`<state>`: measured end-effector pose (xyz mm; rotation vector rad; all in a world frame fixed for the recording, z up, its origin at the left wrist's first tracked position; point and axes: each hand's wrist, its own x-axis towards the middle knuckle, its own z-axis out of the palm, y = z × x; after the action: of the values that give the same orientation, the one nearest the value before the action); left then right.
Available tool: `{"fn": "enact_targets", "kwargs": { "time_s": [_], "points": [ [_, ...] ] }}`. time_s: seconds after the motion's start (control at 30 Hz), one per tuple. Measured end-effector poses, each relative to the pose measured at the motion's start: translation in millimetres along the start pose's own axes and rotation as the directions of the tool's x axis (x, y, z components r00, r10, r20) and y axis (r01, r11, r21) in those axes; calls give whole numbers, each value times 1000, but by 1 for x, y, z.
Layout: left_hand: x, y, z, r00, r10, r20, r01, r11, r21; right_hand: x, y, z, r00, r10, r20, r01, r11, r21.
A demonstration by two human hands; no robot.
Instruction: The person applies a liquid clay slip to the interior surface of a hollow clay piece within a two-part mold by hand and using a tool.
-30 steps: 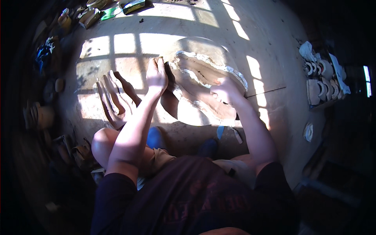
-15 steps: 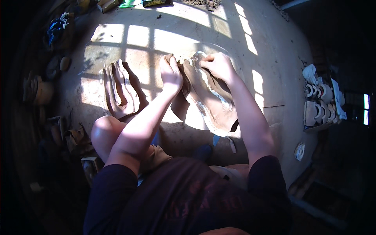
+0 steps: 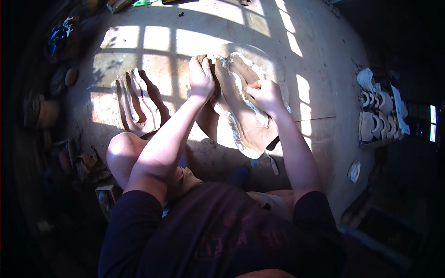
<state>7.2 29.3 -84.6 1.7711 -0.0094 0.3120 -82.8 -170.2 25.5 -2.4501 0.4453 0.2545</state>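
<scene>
A large brown clay form (image 3: 232, 104) with wavy raised edges streaked white lies in front of me, tilted across a pale round board (image 3: 252, 47). At its upper left edge, my left hand (image 3: 201, 78) is closed, fingers curled inward; what lies in them is hidden. My right hand (image 3: 266, 96) is over the form's right part, its fingers pinched together close to the white-streaked wavy ridge. Whether anything is between those fingertips is too small to tell. Left of my left arm stands a smaller wavy clay piece (image 3: 150, 116) with several upright curved walls.
Several curved pale pieces (image 3: 380, 127) stand stacked at the far right, near a white ring-shaped object (image 3: 354, 172). A blue bundle (image 3: 60, 37) and a clay-coloured pot (image 3: 48, 111) are at the left. A small stick-like tool (image 3: 274, 166) lies by the form's near end.
My right hand has moved from the form's upper end nearer to me, along the wavy ridge, uncovering that end. My left hand stays at the left edge. The whole view has shifted slightly.
</scene>
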Motion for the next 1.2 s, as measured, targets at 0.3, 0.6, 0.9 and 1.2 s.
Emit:
{"fn": "enact_targets", "kwargs": {
  "time_s": [0.3,0.6,0.9,1.2],
  "points": [
    [10,7,2,999,6,52,-5,1000,-10,-28,34,-10,987,63,147,-69,997,36],
    [30,-13,4,986,83,148,-77,996,-45,-75,73,17,994,105,-10,-103,983,153],
    [6,62,1,954,298,0,-298,953,-47,-150,53,53,882,103,-460,-67,993,94],
    [-91,141,-38,551,168,817,-164,982,-92,-213,47,44,863,101,-495,176,858,483]
  ]
}}
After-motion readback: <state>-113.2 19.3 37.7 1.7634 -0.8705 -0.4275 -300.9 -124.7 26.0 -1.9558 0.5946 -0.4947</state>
